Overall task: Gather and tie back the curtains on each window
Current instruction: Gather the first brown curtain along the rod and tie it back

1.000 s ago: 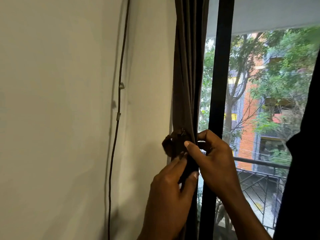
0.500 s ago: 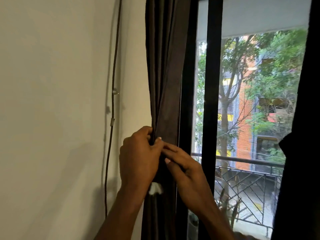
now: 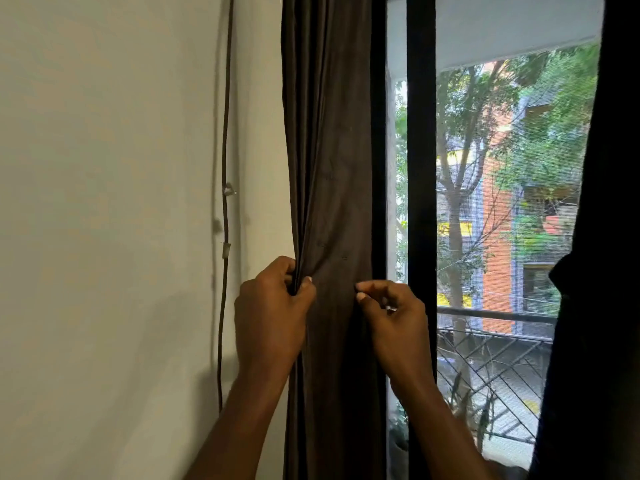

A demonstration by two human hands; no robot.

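Observation:
A dark brown curtain (image 3: 329, 150) hangs in long folds between the pale wall and the black window frame (image 3: 420, 168). My left hand (image 3: 270, 317) grips the curtain's left folds at about waist height of the window. My right hand (image 3: 394, 323) pinches the curtain's right edge with thumb and forefinger, next to the frame. The two hands are a hand's width apart with flat cloth stretched between them. A second dark curtain (image 3: 595, 271) hangs at the far right, gathered into a bulge at mid height.
A thin brown cable (image 3: 225, 237) runs down the pale wall (image 3: 104, 202), held by small clips. Through the glass I see a balcony railing (image 3: 495, 317), trees and an orange building.
A second ago both hands worked at a knot on the bunched curtain. Now the curtain hangs wider and flatter, and my hands have drawn apart, each holding one side.

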